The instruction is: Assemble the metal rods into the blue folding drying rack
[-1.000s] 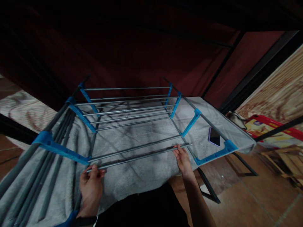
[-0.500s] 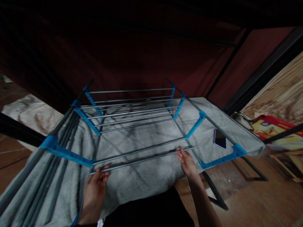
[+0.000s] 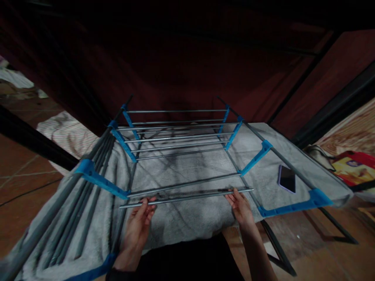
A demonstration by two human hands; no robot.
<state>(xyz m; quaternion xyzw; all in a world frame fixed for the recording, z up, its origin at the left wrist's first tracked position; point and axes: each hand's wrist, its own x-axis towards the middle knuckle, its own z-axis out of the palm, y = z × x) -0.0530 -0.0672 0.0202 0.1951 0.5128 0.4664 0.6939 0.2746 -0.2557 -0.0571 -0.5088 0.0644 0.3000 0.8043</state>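
A thin grey metal rod (image 3: 190,196) lies crosswise in front of me, held between the fingers of both hands. My left hand (image 3: 140,220) pinches it a short way in from its left end, which sticks out past the fingers. Near the right end, my right hand (image 3: 240,206) pinches the rod with thumb and fingers. Just beyond is a drying rack frame (image 3: 184,184) of grey tubes, several crossbars and blue plastic brackets (image 3: 104,183). The rod's left end overlaps the frame's left lower tube in view; whether they touch, I cannot tell.
Several loose grey tubes (image 3: 77,210) lie along the left on a grey fleece blanket (image 3: 187,216). A phone (image 3: 287,178) rests inside the right side of the frame. Dark red panels (image 3: 187,70) stand behind. A red and yellow box (image 3: 356,168) is at far right.
My view has turned slightly left. My left hand now grips the rod farther in from its left end, so more of that end shows. The right hand keeps its hold near the other end.
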